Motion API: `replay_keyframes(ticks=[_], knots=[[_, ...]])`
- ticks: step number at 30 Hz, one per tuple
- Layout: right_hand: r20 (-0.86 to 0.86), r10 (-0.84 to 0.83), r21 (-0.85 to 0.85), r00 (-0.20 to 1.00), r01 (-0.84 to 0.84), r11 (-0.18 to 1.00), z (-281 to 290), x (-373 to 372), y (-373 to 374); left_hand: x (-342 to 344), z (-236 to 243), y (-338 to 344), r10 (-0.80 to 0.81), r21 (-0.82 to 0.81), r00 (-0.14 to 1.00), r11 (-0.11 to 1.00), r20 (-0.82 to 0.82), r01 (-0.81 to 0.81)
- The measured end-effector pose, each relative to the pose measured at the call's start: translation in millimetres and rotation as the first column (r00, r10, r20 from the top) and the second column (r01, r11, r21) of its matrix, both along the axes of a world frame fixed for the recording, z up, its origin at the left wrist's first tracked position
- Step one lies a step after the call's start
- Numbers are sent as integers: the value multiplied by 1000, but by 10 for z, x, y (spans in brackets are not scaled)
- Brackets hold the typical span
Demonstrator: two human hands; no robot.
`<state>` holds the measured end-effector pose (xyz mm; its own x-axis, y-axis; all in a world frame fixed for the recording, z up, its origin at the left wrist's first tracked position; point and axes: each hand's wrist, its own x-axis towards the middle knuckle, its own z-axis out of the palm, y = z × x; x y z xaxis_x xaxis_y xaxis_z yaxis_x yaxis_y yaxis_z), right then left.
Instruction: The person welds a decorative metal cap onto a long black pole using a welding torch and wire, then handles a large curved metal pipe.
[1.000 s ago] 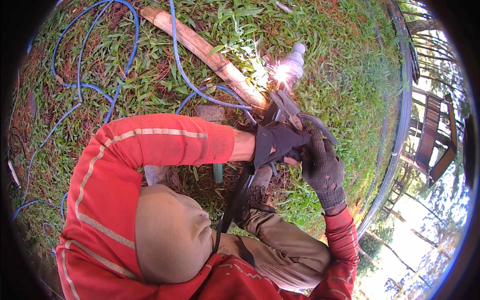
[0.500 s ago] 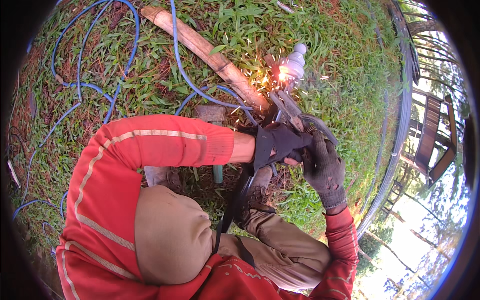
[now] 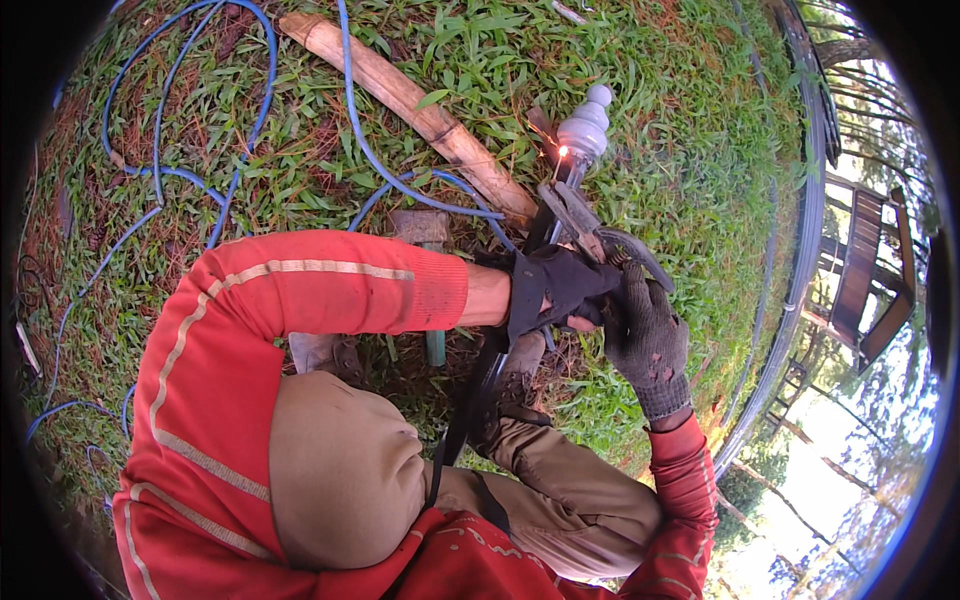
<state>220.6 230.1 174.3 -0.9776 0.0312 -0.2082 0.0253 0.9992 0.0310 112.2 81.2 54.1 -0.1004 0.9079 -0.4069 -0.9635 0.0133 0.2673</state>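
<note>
My left hand (image 3: 560, 292), in a torn black glove with bare fingertips, is closed over the dark metal bar beside the electrode holder; exactly what it grips is hidden. My right hand (image 3: 645, 345), in a grey knitted glove, is closed on the handle of the electrode holder (image 3: 575, 215). A thin electrode reaches from the jaws to a small glowing spot (image 3: 563, 152) at the base of a pale, stepped finial (image 3: 583, 130). The dark metal bar (image 3: 542, 225) runs beneath my hands toward this finial, with a flat metal piece beside it.
A split plank (image 3: 420, 110) lies on grass at upper left, crossed by loops of blue hose (image 3: 360, 120). A metal block (image 3: 420, 226) lies near my left forearm. My knees and boots are below. Long grey lengths (image 3: 800, 270), trees and a wooden structure (image 3: 865, 270) appear at right.
The bright white arc and the spray of orange sparks have died down to a small glowing point with a few streaks. My hands have stayed almost still.
</note>
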Motion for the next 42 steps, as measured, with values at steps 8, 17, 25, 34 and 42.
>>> replay_keyframes(ticks=[8, 17, 25, 34, 42], knots=[[-19, 1, -13, 1000, -2, 1000, -16, 18, 22, -7, 93, -3, 29, -34, 1000, 999, 12, -29], [-12, -20, -18, 1000, 20, 1000, 12, -1, -7, 22, -73, 25, 27, 76, 999, 997, 22, -29], [-4, -39, -9, 999, 39, 999, 22, 0, -14, 13, -20, 15, 4, 50, 1000, 999, 19, -5], [-41, 12, 2, 999, -12, 1000, 23, 15, 5, 21, -92, 42, -10, 47, 1000, 999, -29, 11], [7, -43, 8, 999, 43, 999, 58, 0, -37, -5, 5, 40, -16, -8, 1000, 1000, 11, 16]])
